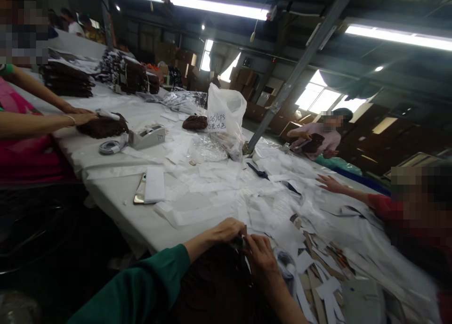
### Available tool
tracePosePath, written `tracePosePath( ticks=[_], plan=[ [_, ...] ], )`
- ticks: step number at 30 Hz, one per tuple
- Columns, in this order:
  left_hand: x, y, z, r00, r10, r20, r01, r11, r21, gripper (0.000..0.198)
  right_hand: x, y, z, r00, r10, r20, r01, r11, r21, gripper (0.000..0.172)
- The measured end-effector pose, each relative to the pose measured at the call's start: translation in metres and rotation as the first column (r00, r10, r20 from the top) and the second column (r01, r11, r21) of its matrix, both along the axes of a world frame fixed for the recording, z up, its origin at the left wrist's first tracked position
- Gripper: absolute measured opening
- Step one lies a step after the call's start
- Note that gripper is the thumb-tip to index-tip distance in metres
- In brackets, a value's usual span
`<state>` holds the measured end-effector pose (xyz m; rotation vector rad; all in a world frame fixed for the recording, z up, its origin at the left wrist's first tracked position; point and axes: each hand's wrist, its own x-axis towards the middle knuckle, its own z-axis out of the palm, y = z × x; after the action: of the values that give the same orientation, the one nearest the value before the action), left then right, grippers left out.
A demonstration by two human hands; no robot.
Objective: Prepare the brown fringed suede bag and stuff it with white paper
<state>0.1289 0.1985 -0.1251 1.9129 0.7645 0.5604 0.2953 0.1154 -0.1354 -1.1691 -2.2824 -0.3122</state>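
Both hands' fingers (259, 244) pinching brown cloth (215, 288) | held end forward | long axis unclear

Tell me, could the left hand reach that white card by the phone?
Probably yes: only flat white strips seem between the left hand and the white card, though that hand holds brown cloth.

Phone (140, 192) lies on table (120, 199), left of cloth (212, 286).

The brown cloth (215, 288) runs off the view's bottom edge (its shape unclear).
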Motion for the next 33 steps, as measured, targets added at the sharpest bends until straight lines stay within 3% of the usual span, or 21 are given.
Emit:
tracePosePath(
  ticks=[7,13,16,19,22,24,28,33],
  plan=[
    [0.012,-0.004,-0.012,0.990,0.129,-0.061,-0.124,0.989,0.079,0.036,-0.006,-0.001,0.008,0.993,-0.079,0.088,0.082,0.996,-0.038,0.026],
    [0.021,-0.006,-0.017,0.982,0.173,-0.078,-0.168,0.984,0.062,0.038,-0.010,0.001,0.017,0.985,-0.115,0.128,0.125,0.989,-0.073,0.017],
    [0.015,-0.005,-0.012,0.993,0.114,-0.037,-0.114,0.993,0.005,0.040,-0.006,0.002,0.012,0.981,-0.127,0.146,0.131,0.991,-0.019,0.015],
    [0.003,-0.005,-0.006,1.000,-0.025,0.015,0.026,0.997,-0.073,0.038,0.001,0.000,0.011,0.981,-0.134,0.137,0.129,0.991,0.044,0.016],
    [-0.005,-0.009,-0.003,0.985,-0.150,0.081,0.158,0.982,-0.106,0.030,0.007,-0.005,0.014,0.983,-0.120,0.140,0.118,0.993,0.019,0.022],
    [-0.004,-0.015,-0.004,0.988,-0.112,0.106,0.120,0.990,-0.076,0.027,0.008,-0.008,0.016,0.981,-0.123,0.148,0.125,0.992,-0.003,0.025],
    [0.002,-0.026,-0.009,0.992,0.066,0.111,-0.066,0.998,-0.005,0.020,0.011,-0.011,0.016,0.987,-0.125,0.102,0.128,0.991,-0.025,0.025],
    [0.004,-0.030,-0.011,0.988,0.090,0.127,-0.093,0.995,0.021,0.022,0.017,-0.010,0.019,0.986,-0.109,-0.128,0.082,0.976,-0.202,0.042]
  ],
)
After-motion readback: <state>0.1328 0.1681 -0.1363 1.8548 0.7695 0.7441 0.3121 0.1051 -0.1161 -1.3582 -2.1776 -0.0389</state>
